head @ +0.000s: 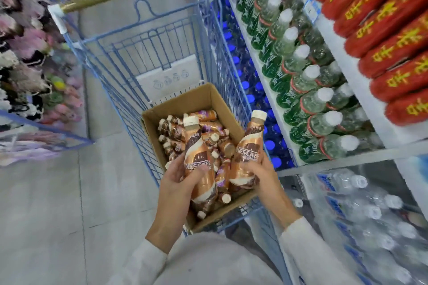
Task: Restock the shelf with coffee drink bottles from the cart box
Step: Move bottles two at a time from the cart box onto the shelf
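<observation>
Beneath the left grip (177, 181) and right grip (260, 172) sits the cardboard box (185, 102); each clasps a Nescafé bottle (199, 155) low. Slick, likely heavy: hold mid-body.

I see both hands over the cardboard box (203, 97) at six o'clock. The left hand (178, 183) grips one coffee bottle (199, 159), and the right hand (259, 169) grips a second bottle (250, 146) that leans toward one o'clock. Loose bottles (171, 129) lie jumbled in the box, which sits in the blue cart (166, 76). At three o'clock is the shelf (389, 133).
</observation>
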